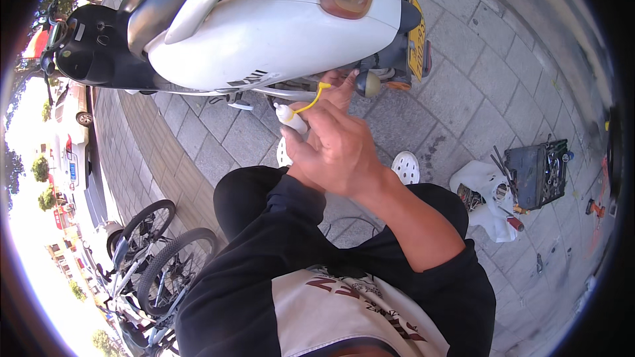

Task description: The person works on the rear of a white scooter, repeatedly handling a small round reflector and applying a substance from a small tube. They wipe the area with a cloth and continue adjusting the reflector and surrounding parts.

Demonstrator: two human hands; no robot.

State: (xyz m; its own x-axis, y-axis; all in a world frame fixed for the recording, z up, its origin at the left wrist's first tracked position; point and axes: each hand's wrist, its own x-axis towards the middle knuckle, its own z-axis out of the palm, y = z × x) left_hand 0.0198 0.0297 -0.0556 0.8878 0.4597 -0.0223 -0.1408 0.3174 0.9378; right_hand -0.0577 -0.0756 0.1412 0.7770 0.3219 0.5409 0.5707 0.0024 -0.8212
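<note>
My right hand (338, 151) is closed round a small white bottle (291, 119), its pale nozzle pointing up and to the left. From the bottle's neck a yellow cap strap (311, 101) curves up to the far right. Beyond it, my left hand (340, 92) reaches under the rear of a white scooter (278, 33), fingers bent together beside a round, dark and beige part (368, 84). The right hand covers much of the left wrist. Whatever the left fingertips grip is hidden against the scooter's underside.
Grey paving (456, 33) surrounds the scooter. At right lie a white plastic bag (493, 208), a red-handled screwdriver (515, 223) and an open dark toolbox (532, 175) with tools. Bicycles (159, 258) stand at lower left. A white car (71, 129) is beyond the kerb.
</note>
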